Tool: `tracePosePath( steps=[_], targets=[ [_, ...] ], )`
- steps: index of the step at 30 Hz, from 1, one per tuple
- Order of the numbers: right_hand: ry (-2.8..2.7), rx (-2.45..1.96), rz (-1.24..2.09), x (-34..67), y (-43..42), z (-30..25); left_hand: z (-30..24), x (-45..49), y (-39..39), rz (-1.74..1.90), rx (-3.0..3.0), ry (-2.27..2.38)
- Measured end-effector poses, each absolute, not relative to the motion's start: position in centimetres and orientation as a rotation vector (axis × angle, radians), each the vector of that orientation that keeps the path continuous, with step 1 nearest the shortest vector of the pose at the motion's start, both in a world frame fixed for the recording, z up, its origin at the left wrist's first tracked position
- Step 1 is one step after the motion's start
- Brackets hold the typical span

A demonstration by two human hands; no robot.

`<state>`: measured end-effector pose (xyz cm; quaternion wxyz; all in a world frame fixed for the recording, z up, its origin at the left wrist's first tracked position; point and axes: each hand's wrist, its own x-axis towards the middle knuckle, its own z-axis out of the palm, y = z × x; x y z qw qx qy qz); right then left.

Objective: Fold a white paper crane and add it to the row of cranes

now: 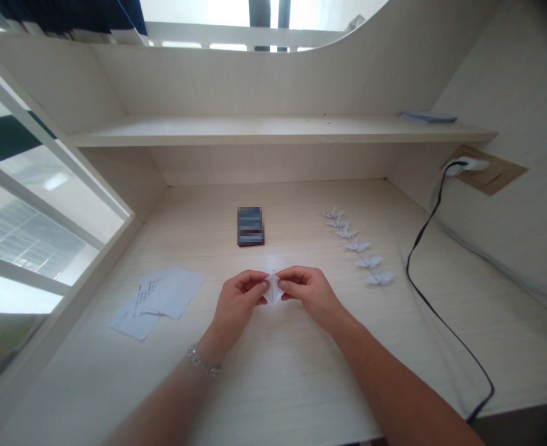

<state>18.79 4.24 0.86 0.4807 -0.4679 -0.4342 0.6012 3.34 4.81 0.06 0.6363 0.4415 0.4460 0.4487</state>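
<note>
A small white folded paper piece (274, 290) is pinched between both my hands just above the pale wooden desk (301, 371). My left hand (238, 301), with a bracelet at the wrist, grips its left side with closed fingers. My right hand (309, 290) grips its right side, fingers curled. A row of several finished white paper cranes (357, 246) lies on the desk to the right of my hands. A few white paper sheets (159, 300) lie to the left of my left hand.
A dark phone (250, 226) lies flat behind my hands. A black cable (428, 248) runs from a wall socket (471, 166) across the desk's right side and over its front edge. A shelf (273, 131) spans above; a bluish pad (428, 116) lies at its right end.
</note>
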Motion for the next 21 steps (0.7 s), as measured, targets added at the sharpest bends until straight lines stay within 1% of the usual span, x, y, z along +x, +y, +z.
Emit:
tracePosePath(
  steps=[21],
  targets=[
    [-0.978,-1.074,1.547,19.15,4.21,0.88,0.83,3.35,4.50,1.025,0.925,0.950]
  ],
)
